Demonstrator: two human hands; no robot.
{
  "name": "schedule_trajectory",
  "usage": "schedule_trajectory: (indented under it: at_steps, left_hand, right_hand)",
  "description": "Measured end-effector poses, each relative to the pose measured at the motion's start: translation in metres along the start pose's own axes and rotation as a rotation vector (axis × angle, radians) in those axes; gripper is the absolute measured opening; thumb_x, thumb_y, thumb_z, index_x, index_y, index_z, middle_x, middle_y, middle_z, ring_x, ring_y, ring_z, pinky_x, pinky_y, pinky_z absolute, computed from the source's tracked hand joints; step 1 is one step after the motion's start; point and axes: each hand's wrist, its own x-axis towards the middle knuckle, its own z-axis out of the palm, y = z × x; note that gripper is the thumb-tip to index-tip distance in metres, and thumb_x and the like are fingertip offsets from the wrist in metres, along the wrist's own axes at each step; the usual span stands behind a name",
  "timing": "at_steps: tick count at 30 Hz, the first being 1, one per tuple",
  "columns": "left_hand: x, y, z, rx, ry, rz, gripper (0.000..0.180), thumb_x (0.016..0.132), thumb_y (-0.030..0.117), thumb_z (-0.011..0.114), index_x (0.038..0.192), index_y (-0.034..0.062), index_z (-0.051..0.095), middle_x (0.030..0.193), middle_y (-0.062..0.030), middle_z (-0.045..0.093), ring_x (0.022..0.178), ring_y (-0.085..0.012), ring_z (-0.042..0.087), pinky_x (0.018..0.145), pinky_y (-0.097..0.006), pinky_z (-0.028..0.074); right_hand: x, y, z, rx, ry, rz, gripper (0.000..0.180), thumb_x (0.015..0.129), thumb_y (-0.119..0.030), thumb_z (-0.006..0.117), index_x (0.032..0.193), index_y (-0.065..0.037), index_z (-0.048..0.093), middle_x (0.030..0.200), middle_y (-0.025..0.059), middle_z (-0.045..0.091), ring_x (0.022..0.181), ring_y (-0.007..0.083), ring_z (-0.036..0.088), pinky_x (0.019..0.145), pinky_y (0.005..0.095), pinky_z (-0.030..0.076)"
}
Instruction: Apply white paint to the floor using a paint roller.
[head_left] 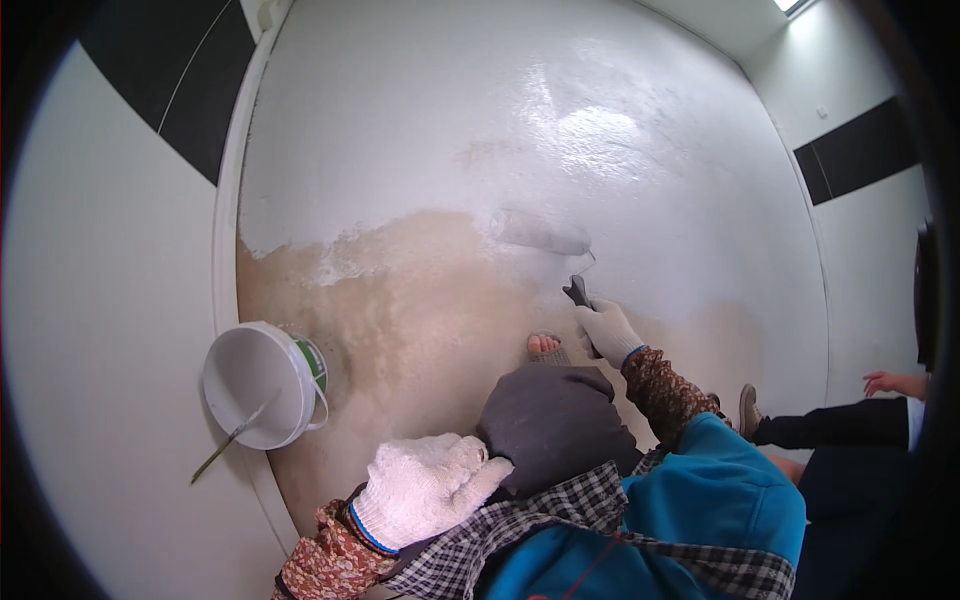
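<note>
Out in front, my right hand, in a white knit glove, is wrapped around the dark handle of a paint roller. The roller's wide, pale sleeve lies on the floor, along the edge between the wet white coating and the bare tan surface. My left hand, gloved the same way, rests by my bent knee with its thumb apart from the loosely bent fingers. No object shows in it. To the left stands a white bucket, with a thin brush or stick leaning over its rim.
A white wall with a dark band runs along the left, close to the bucket. Another wall rises at the right. A person's leg and hand are at the lower right. Wet coating covers the far floor.
</note>
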Motion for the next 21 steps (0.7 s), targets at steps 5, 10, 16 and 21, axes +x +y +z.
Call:
schedule_trajectory:
  at_steps: [5,10,16,21]
  left_hand:
    - [0.001,-0.003,-0.002,-0.059,-0.044,0.088,0.026,0.085,0.024,0.071,0.070,0.0079,0.059,0.062,-0.0102,0.056,0.054,-0.0296,0.059,0.049,-0.037,0.047]
    - [0.005,-0.003,-0.002,-0.090,-0.023,0.055,0.023,0.083,0.020,0.074,0.070,0.0066,0.061,0.063,-0.0111,0.057,0.054,-0.0314,0.057,0.049,-0.037,0.046]
    - [0.019,-0.001,-0.010,-0.111,0.054,-0.088,0.020,0.086,0.017,0.070,0.073,0.0047,0.062,0.068,-0.0123,0.061,0.058,-0.0325,0.060,0.051,-0.038,0.047]
    - [0.044,-0.013,0.000,-0.029,0.079,-0.290,0.028,0.088,0.023,0.069,0.070,0.0032,0.062,0.065,-0.0170,0.058,0.059,-0.0377,0.058,0.051,-0.039,0.046]
  right_hand:
    - [-0.043,0.034,-0.029,0.076,0.128,0.117,0.020,0.093,-0.022,0.055,0.095,-0.002,0.053,0.070,0.0045,0.053,0.050,0.0124,0.050,0.043,0.0298,0.041]
    - [-0.048,0.049,-0.035,0.061,0.132,0.186,0.019,0.092,-0.022,0.056,0.096,-0.004,0.054,0.070,0.0036,0.054,0.051,0.0123,0.051,0.045,0.0294,0.043]
    - [-0.027,0.051,-0.044,-0.052,0.161,0.246,0.030,0.098,-0.023,0.048,0.124,-0.009,0.051,0.069,0.0028,0.054,0.051,0.0134,0.053,0.045,0.0306,0.046]
    - [0.055,0.050,-0.064,-0.068,0.267,0.028,0.031,0.097,-0.024,0.049,0.123,-0.007,0.053,0.067,0.0060,0.056,0.051,0.0173,0.056,0.045,0.0337,0.047]
